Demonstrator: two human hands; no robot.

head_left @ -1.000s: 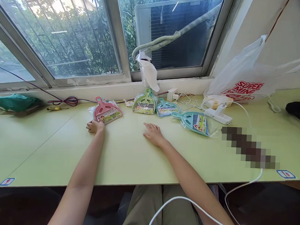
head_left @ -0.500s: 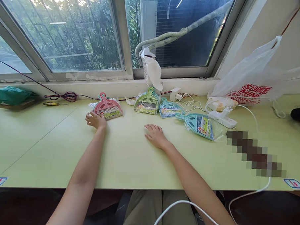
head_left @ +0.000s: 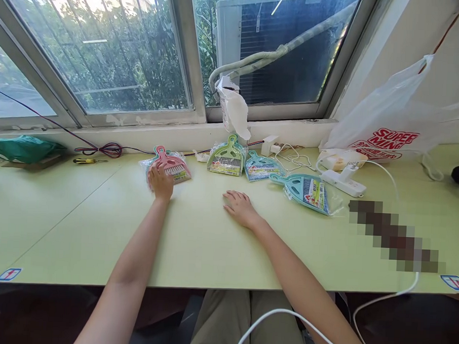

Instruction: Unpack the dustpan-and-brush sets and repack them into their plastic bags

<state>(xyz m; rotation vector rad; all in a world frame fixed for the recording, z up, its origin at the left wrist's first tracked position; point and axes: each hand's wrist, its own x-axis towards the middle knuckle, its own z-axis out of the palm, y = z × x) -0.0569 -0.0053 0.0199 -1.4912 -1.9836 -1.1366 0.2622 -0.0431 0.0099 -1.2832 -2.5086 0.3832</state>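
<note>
My left hand (head_left: 161, 181) lies over the front left part of a pink mini dustpan-and-brush set (head_left: 174, 165) in clear wrapping, fingers stretched across it rather than wrapped round it. Palm down on the table, my right hand (head_left: 241, 208) is open and holds nothing. A green dustpan set (head_left: 227, 157) stands behind it, with a blue dustpan set (head_left: 263, 167) beside that. Closer on the right, a teal dustpan set (head_left: 302, 190) lies with its handle pointing left. All the sets are in clear bags.
The pale green table (head_left: 211, 247) runs along a window. At the back lie a yellow screwdriver (head_left: 89, 161), a coiled dark cable (head_left: 111, 149) and a green bag (head_left: 25, 149). To the right are a white power strip (head_left: 343, 182), a white plastic bag (head_left: 384, 123) and cords.
My left hand has moved right and slightly forward, from the pink set's left edge onto its front. My right hand stays in place. The view has shifted slightly.
</note>
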